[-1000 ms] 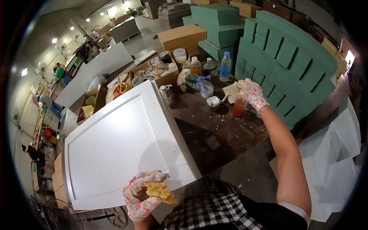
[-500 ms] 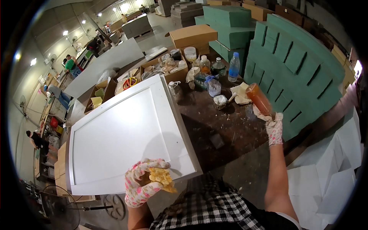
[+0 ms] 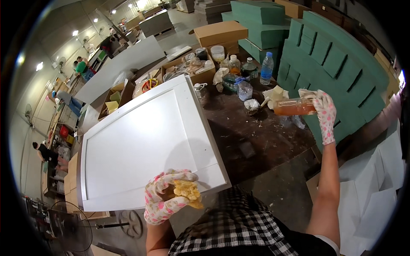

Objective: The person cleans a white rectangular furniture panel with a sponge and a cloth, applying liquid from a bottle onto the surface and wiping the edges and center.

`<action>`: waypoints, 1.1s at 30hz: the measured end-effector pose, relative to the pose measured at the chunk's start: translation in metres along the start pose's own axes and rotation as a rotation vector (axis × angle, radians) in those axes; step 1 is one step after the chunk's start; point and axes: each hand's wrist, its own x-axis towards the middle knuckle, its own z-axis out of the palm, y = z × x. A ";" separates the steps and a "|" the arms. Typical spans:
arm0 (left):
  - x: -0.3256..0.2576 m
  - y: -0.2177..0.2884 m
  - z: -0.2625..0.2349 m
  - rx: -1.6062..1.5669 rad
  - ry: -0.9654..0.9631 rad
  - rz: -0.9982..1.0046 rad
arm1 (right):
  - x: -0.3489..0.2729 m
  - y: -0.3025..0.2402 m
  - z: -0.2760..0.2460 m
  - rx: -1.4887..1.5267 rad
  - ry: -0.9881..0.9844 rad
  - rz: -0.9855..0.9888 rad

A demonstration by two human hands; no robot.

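Note:
My left hand (image 3: 167,197), in a white glove with a pink flower print, is closed around a yellow sponge (image 3: 188,191). It is over the near edge of a white framed panel (image 3: 136,145). Out to the right, my right hand (image 3: 323,110), gloved alike, grips a clear plastic bottle (image 3: 294,107) of orange-brown liquid by its neck end. The bottle lies nearly level, its base toward the left. A crumpled pale cloth shows at the fingers of that hand. Below the bottle is the dark tabletop (image 3: 273,145).
Several bottles, among them a blue-labelled water bottle (image 3: 266,68), stand at the table's back. A small jar (image 3: 252,106) and yellowish paper (image 3: 276,94) are near them. Left lie an open carton of bags (image 3: 200,77) and scissors (image 3: 149,84). Green stacked boards (image 3: 337,64) rise at right.
My right hand has moved up and to the right, and the bottle has turned from steeply tilted to nearly level. My left hand still holds the sponge. The whole view has shifted slightly.

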 end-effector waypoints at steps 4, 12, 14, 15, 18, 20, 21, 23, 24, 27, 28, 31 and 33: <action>-0.003 0.002 0.006 -0.169 0.038 -0.003 | 0.003 -0.025 0.049 -0.259 -0.309 -0.280; -0.010 0.000 -0.003 -0.084 -0.025 -0.050 | 0.014 -0.038 0.085 -0.503 -0.543 -0.383; -0.005 -0.004 -0.001 -0.027 -0.067 -0.015 | 0.031 -0.001 0.092 -0.579 -0.579 -0.094; -0.004 -0.006 -0.004 -0.006 -0.091 -0.001 | 0.031 -0.001 0.089 -0.435 -0.411 -0.011; 0.001 0.000 -0.010 0.137 -0.210 0.007 | 0.012 -0.091 0.068 0.094 -0.303 -0.189; -0.003 -0.004 -0.011 0.181 -0.207 -0.011 | -0.009 -0.188 0.056 -0.015 -0.270 -0.537; -0.001 -0.001 -0.013 0.246 -0.241 0.012 | -0.027 -0.212 0.062 0.253 -0.351 -0.359; 0.002 0.003 -0.011 0.298 -0.279 -0.003 | -0.064 -0.258 0.070 0.751 -0.537 -0.123; 0.003 0.008 -0.011 0.314 -0.305 -0.024 | -0.070 -0.269 0.078 0.784 -0.623 -0.261; 0.008 0.018 -0.010 0.398 -0.372 -0.046 | -0.074 -0.282 0.096 0.543 -0.700 -0.790; 0.009 0.016 -0.012 0.425 -0.371 -0.014 | -0.069 -0.287 0.108 0.488 -0.658 -0.878; 0.010 0.013 -0.012 0.515 -0.347 0.106 | -0.041 -0.294 0.161 0.435 -0.518 -1.017; 0.010 0.010 -0.007 0.475 -0.310 0.116 | -0.006 -0.299 0.207 0.152 -0.179 -1.315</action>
